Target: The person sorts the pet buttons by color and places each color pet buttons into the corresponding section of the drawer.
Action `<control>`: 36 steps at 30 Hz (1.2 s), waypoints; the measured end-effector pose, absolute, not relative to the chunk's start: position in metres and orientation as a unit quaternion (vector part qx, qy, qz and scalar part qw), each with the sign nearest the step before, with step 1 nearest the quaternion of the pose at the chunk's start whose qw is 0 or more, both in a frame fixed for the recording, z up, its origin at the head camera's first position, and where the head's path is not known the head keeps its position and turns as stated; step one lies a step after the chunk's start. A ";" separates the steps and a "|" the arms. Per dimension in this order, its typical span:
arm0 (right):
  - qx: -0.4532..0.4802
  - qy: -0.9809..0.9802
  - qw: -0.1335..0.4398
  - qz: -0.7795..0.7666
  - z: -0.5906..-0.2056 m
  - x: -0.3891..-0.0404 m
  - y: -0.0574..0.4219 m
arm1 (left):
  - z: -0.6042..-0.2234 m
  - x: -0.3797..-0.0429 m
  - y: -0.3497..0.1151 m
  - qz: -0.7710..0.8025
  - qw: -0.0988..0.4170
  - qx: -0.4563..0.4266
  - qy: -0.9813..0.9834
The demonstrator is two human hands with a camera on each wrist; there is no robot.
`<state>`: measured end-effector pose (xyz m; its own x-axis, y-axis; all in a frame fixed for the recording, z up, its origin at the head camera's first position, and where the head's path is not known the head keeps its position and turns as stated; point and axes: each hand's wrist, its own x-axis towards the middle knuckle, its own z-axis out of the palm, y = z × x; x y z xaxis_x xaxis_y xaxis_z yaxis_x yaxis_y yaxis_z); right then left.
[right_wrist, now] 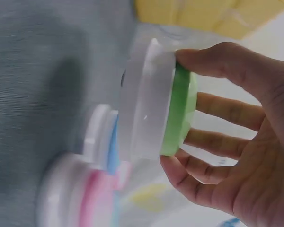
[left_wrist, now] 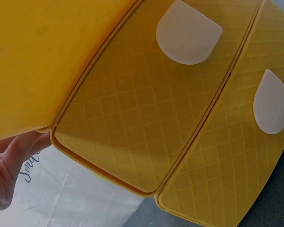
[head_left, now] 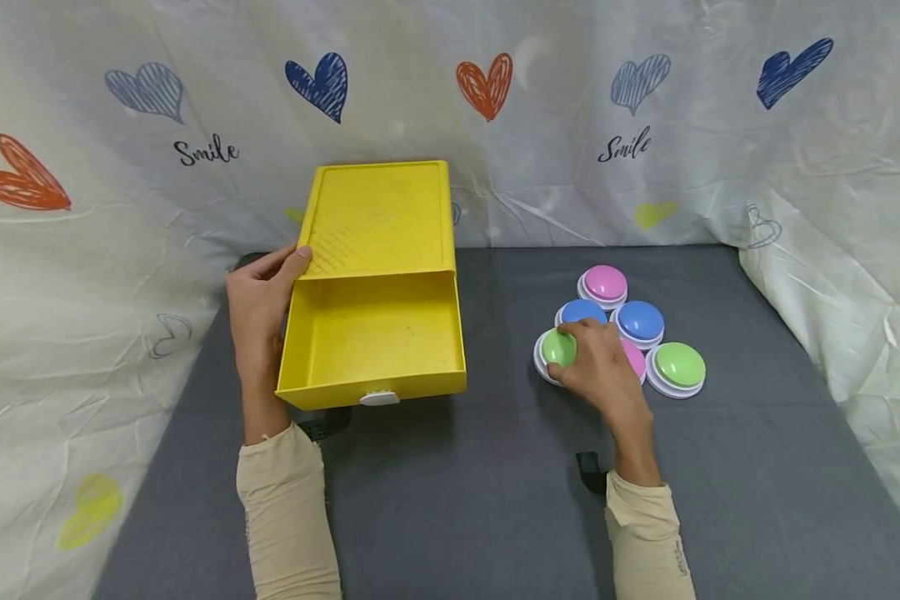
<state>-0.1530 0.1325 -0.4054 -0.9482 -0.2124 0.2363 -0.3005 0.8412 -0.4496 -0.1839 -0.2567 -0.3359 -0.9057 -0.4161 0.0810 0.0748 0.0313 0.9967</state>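
My left hand point(head_left: 261, 296) grips the left upper edge of a yellow drawer cabinet point(head_left: 378, 217), thumb over the top. Its top drawer point(head_left: 382, 342) is pulled out toward me, with a bare floor and a white handle. Below it, the left wrist view shows two closed drawers with white handles; a few fingers point(left_wrist: 23, 149) show at the cabinet's side. With thumb and fingertips, my right hand point(head_left: 600, 362) holds a green-domed push button point(right_wrist: 180, 113) by its rim. In the right wrist view its white base is raised off the table.
Beside the right hand stand more push buttons: a pink one point(head_left: 605, 283) at the back, a blue one point(head_left: 640, 320), another blue, a partly hidden pink and a green one point(head_left: 680, 365). A white heart-print sheet point(head_left: 532, 192) hangs behind the grey table point(head_left: 457, 517).
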 end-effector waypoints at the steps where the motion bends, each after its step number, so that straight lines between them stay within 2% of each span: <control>1: 0.136 -0.951 0.105 0.255 -0.399 -0.150 0.132 | -0.336 -0.184 -0.257 -0.686 0.179 0.123 -0.694; 8: 0.126 -0.923 0.193 0.307 -0.348 -0.134 0.125 | -0.340 -0.186 -0.261 -0.689 0.175 0.123 -0.693; 16: 0.207 -0.884 0.219 0.356 -0.304 -0.129 0.094 | -0.340 -0.186 -0.261 -0.682 0.182 0.124 -0.697; 24: 0.294 -0.874 0.171 0.347 -0.282 -0.136 0.037 | -0.339 -0.184 -0.261 -0.688 0.184 0.120 -0.692; 36: 0.380 -0.890 0.043 0.249 -0.287 -0.141 -0.038 | -0.332 -0.181 -0.257 -0.673 0.179 0.136 -0.704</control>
